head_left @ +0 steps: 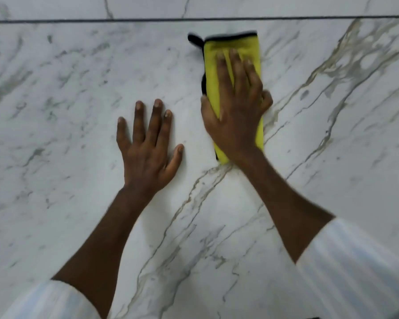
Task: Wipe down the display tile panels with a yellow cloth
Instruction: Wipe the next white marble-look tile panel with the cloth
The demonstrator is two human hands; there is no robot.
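On the head camera we're looking at our right hand laid flat on the yellow cloth. The fingers are stretched out and spread, pressing it against the marble-veined tile panel, not bunched around it. The cloth is folded long, edged in black, with a black loop at its top-left corner. Its upper edge is a touch blurred, just below the dark seam between panels. Our left hand is beside the cloth but apart from it, palm down on bare tile, fingers splayed, holding nothing. White sleeves show at both forearms.
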